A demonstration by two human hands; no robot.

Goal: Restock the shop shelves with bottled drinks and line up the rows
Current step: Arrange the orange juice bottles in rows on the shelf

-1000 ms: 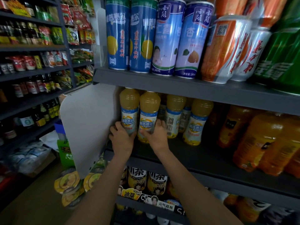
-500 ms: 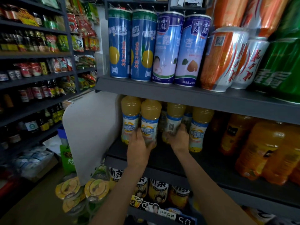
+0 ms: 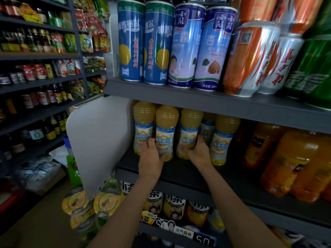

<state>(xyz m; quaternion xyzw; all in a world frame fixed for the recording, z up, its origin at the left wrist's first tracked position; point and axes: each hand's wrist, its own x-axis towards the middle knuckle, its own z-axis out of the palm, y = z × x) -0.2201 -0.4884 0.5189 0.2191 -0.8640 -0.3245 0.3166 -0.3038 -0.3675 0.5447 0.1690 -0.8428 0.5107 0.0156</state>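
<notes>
Looks like the lining-up step is going on, w/ the front row of juice bottles on the middle shelf being squared up. That shelf is carrying everything that matters: big orange jugs crowding its right end, yellow juice bottles sitting at the left, beside the white end panel. Above, tall cans are standing along the upper shelf, all sealed, contents unseen.

Left hand is wrapping round the base of the second bottle, fingers spreading onto its label. Right hand is cupping the foot of the third bottle, thumb on the label. Both bottles are standing upright, nearly full of cloudy yellow juice, caps hidden by the upper shelf.

Next move, prob.: nudging the two level w/ the first bottle and fourth bottle, labels facing out, w/o tipping neighbours.
</notes>
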